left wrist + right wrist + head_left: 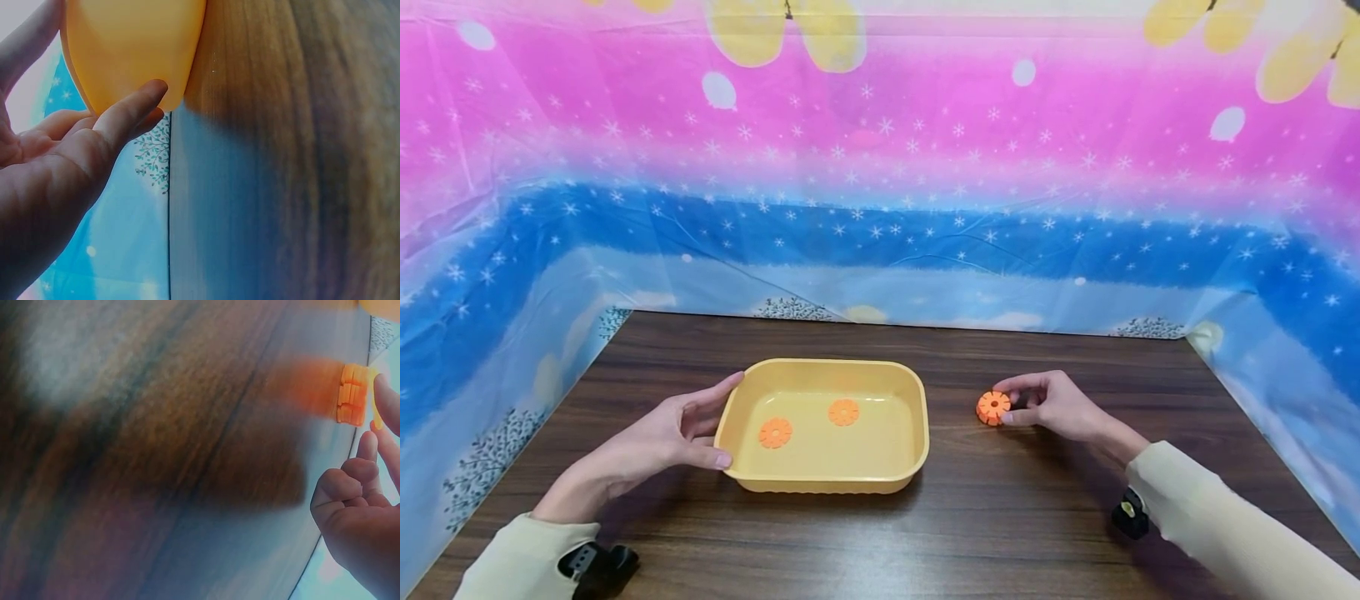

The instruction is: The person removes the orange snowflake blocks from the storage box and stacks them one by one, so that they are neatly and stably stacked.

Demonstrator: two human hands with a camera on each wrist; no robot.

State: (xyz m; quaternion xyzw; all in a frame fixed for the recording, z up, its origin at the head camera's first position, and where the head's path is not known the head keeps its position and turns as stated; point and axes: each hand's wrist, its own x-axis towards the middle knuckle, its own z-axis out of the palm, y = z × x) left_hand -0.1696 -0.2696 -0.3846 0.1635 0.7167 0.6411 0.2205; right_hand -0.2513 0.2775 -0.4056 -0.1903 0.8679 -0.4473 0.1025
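A yellow plastic basin (822,484) stands on the table, left of the middle. Two orange flower-shaped discs (775,433) lie flat on its floor, apart from each other. My left hand (658,433) grips the basin's left end, thumb at the near corner and a fingertip at the far one; the left wrist view shows its fingers against the wall. To the basin's right is a small stack of the same orange discs (352,395). My right hand (1056,408) pinches the topmost disc (376,403) between thumb and finger, with a thin gap over the stack in the right wrist view.
The dark wood-grain table (880,550) runs back to a pink and blue patterned cloth (880,208) hung along the back and both sides. Black cameras are strapped to the left wrist (597,571) and right wrist (1130,514).
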